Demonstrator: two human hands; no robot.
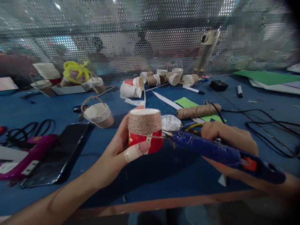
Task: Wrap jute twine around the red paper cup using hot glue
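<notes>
My left hand [122, 150] grips a red paper cup [145, 132] held upside down, its upper half wound with jute twine; a plaster wraps my thumb. My right hand [231, 139] holds a blue glue gun [222, 153] with an orange trigger. The gun's nozzle touches the cup's right side where the twine ends. Behind the gun lies a spool of jute twine [198, 111] on the blue table [164, 175].
A twine-wrapped cup basket [99, 114] stands left of the cup. A black phone [58, 153] and a pink object [25, 156] lie at the left. More cups [131, 89] and black cables [264, 123] lie around. A perforated metal screen [140, 37] closes off the back.
</notes>
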